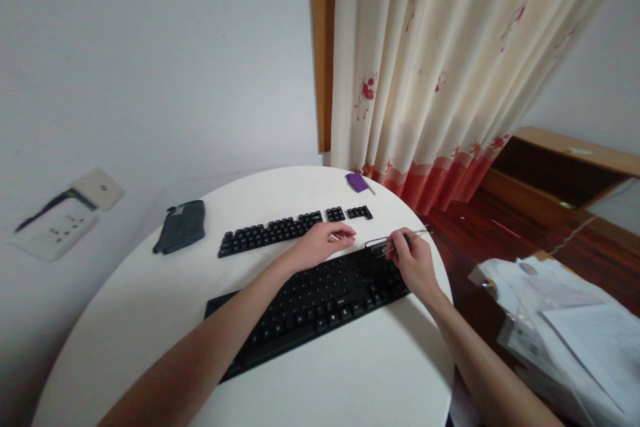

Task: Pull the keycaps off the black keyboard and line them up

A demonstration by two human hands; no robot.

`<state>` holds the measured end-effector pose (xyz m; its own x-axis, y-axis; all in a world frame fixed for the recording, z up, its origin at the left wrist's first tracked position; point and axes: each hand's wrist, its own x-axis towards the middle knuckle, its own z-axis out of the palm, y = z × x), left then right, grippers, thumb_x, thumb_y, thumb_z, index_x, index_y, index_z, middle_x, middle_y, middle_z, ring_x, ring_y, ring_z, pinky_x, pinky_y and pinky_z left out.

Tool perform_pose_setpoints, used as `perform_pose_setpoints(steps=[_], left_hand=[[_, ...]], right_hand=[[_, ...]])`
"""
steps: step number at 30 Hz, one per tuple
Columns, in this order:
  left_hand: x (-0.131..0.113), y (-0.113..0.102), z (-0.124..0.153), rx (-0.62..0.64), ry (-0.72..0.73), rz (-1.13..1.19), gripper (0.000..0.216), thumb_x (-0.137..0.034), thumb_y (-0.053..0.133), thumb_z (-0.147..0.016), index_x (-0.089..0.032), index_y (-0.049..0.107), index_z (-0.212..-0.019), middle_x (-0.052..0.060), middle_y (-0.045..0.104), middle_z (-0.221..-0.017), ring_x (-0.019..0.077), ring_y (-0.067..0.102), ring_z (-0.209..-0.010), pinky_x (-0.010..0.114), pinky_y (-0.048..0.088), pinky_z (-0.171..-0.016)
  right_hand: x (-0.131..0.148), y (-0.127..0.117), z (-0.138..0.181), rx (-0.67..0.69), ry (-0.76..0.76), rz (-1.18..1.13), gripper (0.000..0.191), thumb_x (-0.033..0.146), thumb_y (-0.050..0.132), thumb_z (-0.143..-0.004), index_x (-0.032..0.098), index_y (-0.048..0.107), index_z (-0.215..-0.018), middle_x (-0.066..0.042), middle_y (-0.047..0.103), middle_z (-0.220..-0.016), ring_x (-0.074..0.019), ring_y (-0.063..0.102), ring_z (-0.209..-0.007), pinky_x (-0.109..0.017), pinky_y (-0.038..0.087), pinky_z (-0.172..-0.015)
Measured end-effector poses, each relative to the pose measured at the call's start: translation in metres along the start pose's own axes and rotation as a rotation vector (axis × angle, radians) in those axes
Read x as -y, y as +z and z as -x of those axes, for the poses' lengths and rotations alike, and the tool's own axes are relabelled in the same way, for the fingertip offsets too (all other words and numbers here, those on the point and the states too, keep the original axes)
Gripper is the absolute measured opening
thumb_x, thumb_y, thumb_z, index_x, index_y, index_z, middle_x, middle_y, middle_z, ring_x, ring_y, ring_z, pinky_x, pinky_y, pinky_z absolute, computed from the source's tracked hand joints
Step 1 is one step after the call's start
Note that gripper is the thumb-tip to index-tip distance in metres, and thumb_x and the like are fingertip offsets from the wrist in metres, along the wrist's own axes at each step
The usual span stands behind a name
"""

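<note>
A black keyboard [325, 300] lies at an angle on the white round table [390, 360], with keys still fitted over most of it. My left hand [323, 245] hovers at the keyboard's far edge, fingers loosely bent and apart, holding nothing I can see. At the keyboard's far right end, my right hand [411, 261] is closed in a pinch on a small dark piece with thin wires, which looks like a wire keycap puller [406, 239]. Its fingers partly hide it. Behind the keyboard, loose black keycaps [270, 233] stand in grouped rows.
A dark pouch [183, 227] lies at the table's left side. A purple cloth piece with a pale stick [357, 182] is near the far edge. Beyond hang floral curtains [425, 80]. Papers and plastic bags [565, 320] are piled to the right; wall sockets [63, 230] are on the left.
</note>
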<state>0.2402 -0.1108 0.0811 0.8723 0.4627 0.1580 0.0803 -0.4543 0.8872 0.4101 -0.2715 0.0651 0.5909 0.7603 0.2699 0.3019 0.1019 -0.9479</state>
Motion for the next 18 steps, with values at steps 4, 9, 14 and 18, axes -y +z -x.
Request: perform_pose_setpoints(steps=[4,9,14,18], left_hand=[[-0.018,0.017,-0.003,0.193,-0.087,0.327,0.039,-0.029,0.076,-0.076,-0.016,0.069,-0.112,0.011,0.071,-0.115,0.0207,0.067,-0.102,0.036,0.05,-0.096],[-0.01,0.029,-0.005,0.132,-0.178,0.544,0.035,-0.026,0.079,-0.073,-0.013,0.071,-0.105,0.011,0.074,-0.101,0.0207,0.069,-0.093,0.036,0.053,-0.09],[0.002,0.04,-0.006,0.094,-0.188,0.469,0.024,-0.018,0.079,-0.068,-0.013,0.073,-0.09,0.007,0.075,-0.09,0.019,0.069,-0.086,0.035,0.052,-0.089],[0.008,0.044,-0.005,0.047,-0.17,0.368,0.019,-0.02,0.08,-0.066,-0.013,0.072,-0.082,0.006,0.074,-0.083,0.0184,0.067,-0.079,0.033,0.052,-0.082]], right_hand=[[0.012,0.015,-0.004,0.0,-0.02,-0.026,0.034,0.047,0.049,-0.095,0.018,0.058,-0.078,0.002,0.057,-0.055,-0.0119,0.047,-0.047,-0.023,0.035,-0.045],[0.01,0.028,-0.003,0.027,-0.027,0.016,0.035,0.046,0.045,-0.096,0.02,0.056,-0.076,0.001,0.059,-0.057,-0.0143,0.052,-0.05,-0.025,0.039,-0.05],[0.003,0.031,0.004,0.081,-0.151,0.252,0.034,0.038,0.041,-0.099,0.02,0.056,-0.075,-0.002,0.062,-0.065,-0.0179,0.06,-0.062,-0.028,0.043,-0.064],[-0.002,0.032,0.007,0.107,-0.175,0.358,0.03,0.035,0.039,-0.099,0.02,0.06,-0.083,-0.005,0.067,-0.072,-0.0209,0.064,-0.069,-0.03,0.044,-0.068]])
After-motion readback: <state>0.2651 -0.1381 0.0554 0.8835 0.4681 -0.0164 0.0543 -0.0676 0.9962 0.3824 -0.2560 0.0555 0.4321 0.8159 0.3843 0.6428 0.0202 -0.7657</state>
